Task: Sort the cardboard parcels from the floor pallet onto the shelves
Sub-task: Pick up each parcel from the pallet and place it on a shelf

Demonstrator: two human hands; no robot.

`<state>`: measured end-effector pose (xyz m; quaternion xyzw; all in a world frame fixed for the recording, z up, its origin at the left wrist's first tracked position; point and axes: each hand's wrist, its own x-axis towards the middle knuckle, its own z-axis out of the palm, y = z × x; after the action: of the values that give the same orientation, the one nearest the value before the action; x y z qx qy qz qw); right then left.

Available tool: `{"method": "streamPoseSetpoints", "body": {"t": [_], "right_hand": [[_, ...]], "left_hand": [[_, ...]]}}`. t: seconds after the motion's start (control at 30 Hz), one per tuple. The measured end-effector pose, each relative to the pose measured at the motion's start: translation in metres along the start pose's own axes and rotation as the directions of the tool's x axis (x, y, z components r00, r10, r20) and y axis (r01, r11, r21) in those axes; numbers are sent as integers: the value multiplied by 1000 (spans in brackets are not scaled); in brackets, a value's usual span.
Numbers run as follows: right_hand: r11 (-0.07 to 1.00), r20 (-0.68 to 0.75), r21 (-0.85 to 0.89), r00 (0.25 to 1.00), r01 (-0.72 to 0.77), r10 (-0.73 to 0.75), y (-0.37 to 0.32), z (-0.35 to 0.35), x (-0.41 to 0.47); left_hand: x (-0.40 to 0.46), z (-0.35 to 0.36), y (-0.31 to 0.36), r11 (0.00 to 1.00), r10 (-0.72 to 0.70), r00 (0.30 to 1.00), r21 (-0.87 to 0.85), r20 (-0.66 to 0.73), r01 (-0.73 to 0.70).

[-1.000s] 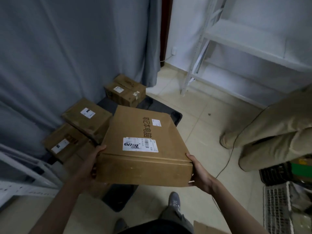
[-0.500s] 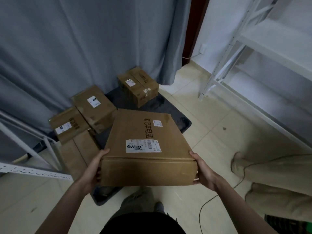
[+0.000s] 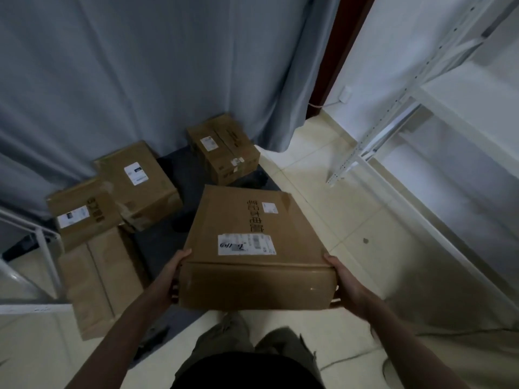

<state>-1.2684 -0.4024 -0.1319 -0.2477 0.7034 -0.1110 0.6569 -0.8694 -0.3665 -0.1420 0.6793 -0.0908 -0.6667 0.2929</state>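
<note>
Large flat brown cardboard parcel (image 3: 252, 245) with a white shipping label, held in the air above the tiled floor, gripped at its near corners: left hand (image 3: 171, 276) curled round the left corner, right hand (image 3: 346, 284) round the right. Beyond, four more brown cardboard boxes (image 3: 137, 183) on a dark floor pallet (image 3: 168, 220) against grey curtain (image 3: 140, 66). White metal shelving (image 3: 438, 130) to the right.

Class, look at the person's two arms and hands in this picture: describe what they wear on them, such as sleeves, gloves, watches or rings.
Both forearms are bare: no sleeve reaches into view on either arm. The left hand and the right hand wear no gloves. No watch, bracelet or strap shows at either wrist, and no ring is visible on the fingers that show. The light is dim, so fine marks cannot be told.
</note>
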Motion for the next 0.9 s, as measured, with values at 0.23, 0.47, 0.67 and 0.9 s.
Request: {"method": "streamPoseSetpoints", "body": {"t": [0.23,0.47,0.67,0.9], "right_hand": [[999,-25,10,999,-37,38,-47,-26,42],[994,35,-100,998,-53,57,-105,-59,98],[969,103,-237,990,-66,93,-162,-99,162],[960,120,-267,986,-79,114,-212,-137,281]], "left_hand": [[31,23,26,1000,-10,1000,23,-29,11],[63,61,35,996,-85,993,-28,-84,83],[99,107,41,986,-135,987,-105,-85,126],[186,180,49,972,-111,982,-224,-155,75]]}}
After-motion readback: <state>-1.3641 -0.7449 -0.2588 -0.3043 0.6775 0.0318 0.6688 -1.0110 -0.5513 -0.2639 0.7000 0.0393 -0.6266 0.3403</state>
